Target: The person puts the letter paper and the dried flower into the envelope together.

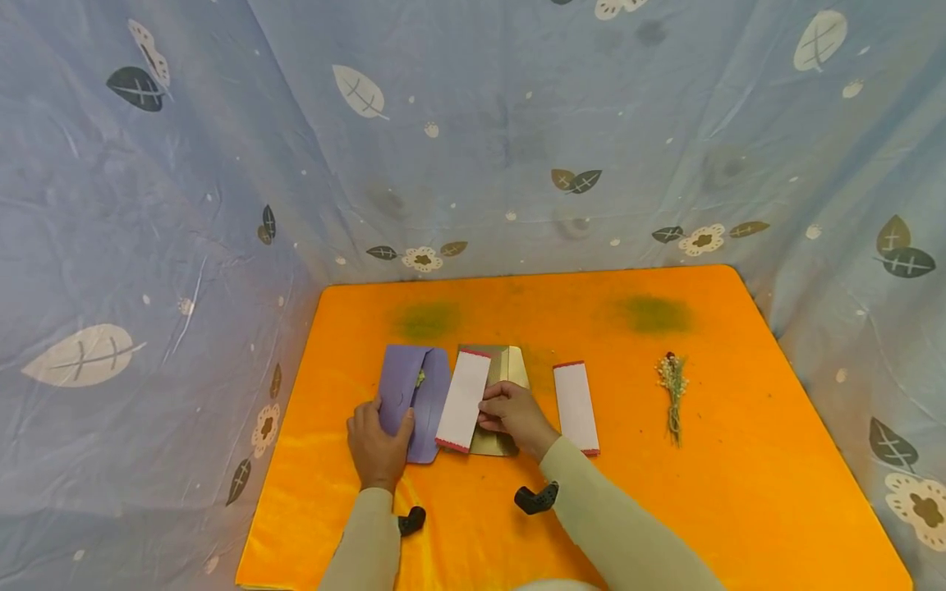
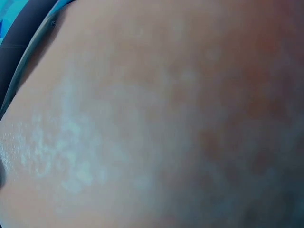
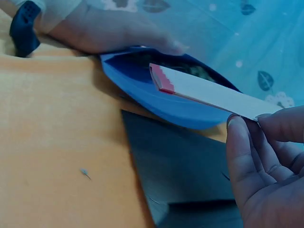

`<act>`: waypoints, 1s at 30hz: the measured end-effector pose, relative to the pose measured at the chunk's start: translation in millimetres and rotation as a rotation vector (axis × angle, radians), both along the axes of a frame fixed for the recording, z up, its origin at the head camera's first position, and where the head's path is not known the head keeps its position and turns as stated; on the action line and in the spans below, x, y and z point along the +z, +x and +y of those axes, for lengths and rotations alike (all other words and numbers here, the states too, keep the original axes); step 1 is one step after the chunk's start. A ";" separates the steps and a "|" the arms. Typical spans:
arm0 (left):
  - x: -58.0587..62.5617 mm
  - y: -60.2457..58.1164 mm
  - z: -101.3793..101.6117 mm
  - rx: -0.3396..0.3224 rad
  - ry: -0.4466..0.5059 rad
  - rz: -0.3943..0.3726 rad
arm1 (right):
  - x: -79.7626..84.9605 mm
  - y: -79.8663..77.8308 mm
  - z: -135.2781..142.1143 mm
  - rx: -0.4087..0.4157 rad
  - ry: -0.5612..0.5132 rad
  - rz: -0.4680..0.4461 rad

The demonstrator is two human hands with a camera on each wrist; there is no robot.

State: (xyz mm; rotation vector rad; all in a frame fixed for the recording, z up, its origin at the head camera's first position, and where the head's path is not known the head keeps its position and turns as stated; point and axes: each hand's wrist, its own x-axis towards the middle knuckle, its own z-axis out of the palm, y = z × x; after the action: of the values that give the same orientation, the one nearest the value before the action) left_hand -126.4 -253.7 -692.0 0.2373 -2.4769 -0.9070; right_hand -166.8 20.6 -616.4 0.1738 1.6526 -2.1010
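In the head view my left hand [image 1: 378,443] grips the lower left of a purple envelope [image 1: 399,373], thumb on one side and fingers on the other. The right wrist view shows the envelope's mouth [image 3: 137,90] bulging, with dried flowers [image 3: 202,72] partly hidden inside. Between thumb and fingers, my right hand [image 1: 517,417] pinches the edge of a white folded card [image 1: 462,402] with red scalloped ends. The card is raised beside the purple envelope and above a gold envelope [image 1: 520,367]. Only blurred skin fills the left wrist view.
Right of the gold envelope lies a second white card [image 1: 576,406] with red ends. A small dried flower bunch [image 1: 673,386] lies farther right. Everything rests on an orange cloth-covered table [image 1: 739,492], with patterned blue curtains [image 1: 502,148] around it.
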 end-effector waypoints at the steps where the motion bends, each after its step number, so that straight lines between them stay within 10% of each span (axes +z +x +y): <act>1: 0.0 0.0 -0.1 0.000 0.002 -0.001 | 0.0 0.6 -3.2 0.003 0.001 0.004; 30: -0.3 -0.2 -1.1 0.004 0.014 -0.016 | 2.7 -4.8 -57.5 0.031 0.023 -0.003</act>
State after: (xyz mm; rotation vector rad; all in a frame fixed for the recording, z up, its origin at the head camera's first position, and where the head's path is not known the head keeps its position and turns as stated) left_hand -126.6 -254.8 -692.3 0.2556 -2.4846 -0.9246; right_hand -171.5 -36.9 -613.7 0.1575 1.6673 -2.0587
